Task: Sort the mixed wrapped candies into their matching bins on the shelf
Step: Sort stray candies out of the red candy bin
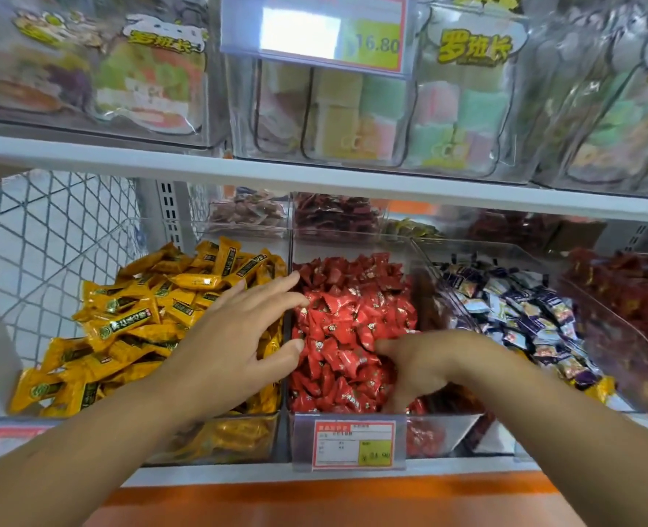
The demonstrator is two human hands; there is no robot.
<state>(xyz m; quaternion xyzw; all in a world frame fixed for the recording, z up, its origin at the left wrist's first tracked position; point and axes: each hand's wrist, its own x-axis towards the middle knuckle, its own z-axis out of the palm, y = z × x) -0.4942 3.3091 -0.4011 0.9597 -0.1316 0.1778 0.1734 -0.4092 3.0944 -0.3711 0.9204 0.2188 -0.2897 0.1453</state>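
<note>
You have: one left hand (235,336), one right hand (421,370); four front bins (238,439); candies (352,317) past counting; two legible price tags (352,443).

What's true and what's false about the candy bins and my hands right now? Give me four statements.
1. The left hand is spread open over the divide between the yellow candies and the red candies. True.
2. A price tag hangs in front of the red candies. True.
3. The right hand grips that price tag. False: it is down among the red candies.
4. The yellow candies lie right of the red ones. False: they lie to the left.
</note>
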